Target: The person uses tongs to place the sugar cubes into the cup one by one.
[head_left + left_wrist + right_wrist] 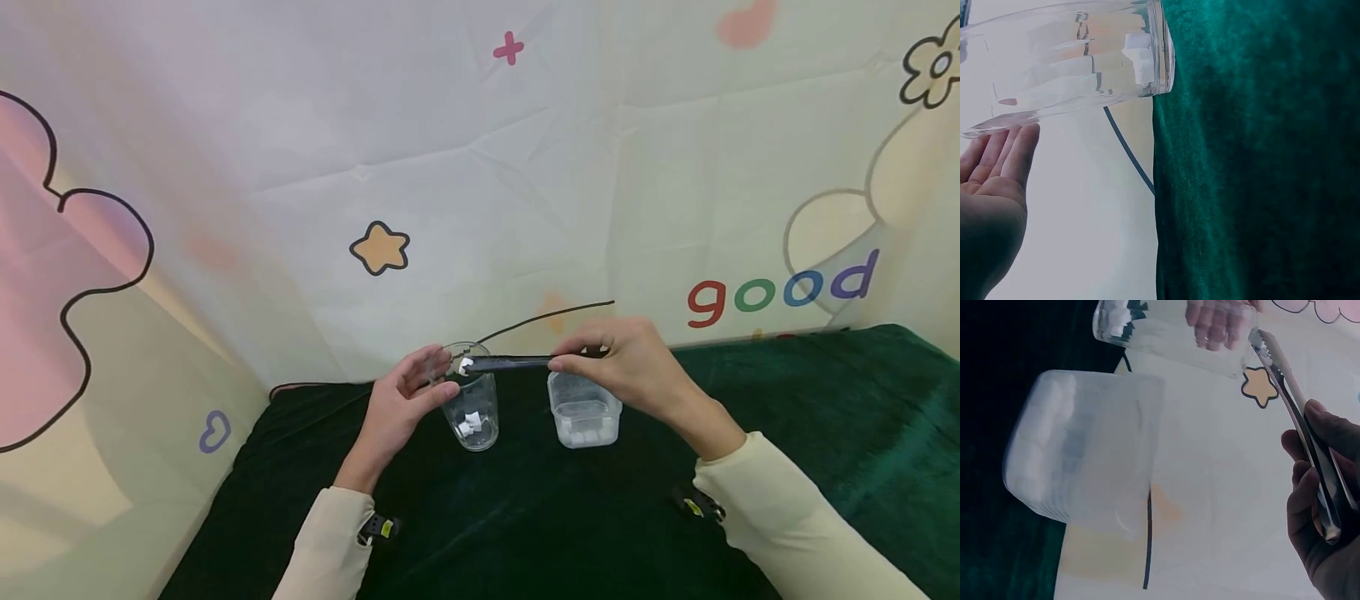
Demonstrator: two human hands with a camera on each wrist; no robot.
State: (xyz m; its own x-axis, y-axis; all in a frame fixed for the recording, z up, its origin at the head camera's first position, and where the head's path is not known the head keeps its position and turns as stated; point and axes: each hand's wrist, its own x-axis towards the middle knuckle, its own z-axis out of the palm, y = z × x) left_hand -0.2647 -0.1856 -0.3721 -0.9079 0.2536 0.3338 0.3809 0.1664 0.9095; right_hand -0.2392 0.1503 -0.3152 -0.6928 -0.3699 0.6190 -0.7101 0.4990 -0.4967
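Note:
A clear plastic cup (474, 417) stands on the green cloth with a few white cubes (471, 423) at its bottom. My left hand (408, 398) rests against the cup's left side, and the left wrist view shows its fingers (1004, 153) straight beside the cup (1066, 56). My right hand (630, 367) pinches a pair of metal tongs (517, 362). The tongs' tip holds a white cube (465, 364) just above the cup's rim. A square clear container (585, 417) with white cubes stands under the right hand. The right wrist view shows the tongs (1291, 394), the cup (1160, 331) and the container (1085, 450).
The dark green cloth (525, 517) covers the table and reaches the patterned backdrop (480, 167) close behind the cup and container. A thin black cable (547, 315) runs along the backdrop. The cloth's left edge lies near my left sleeve.

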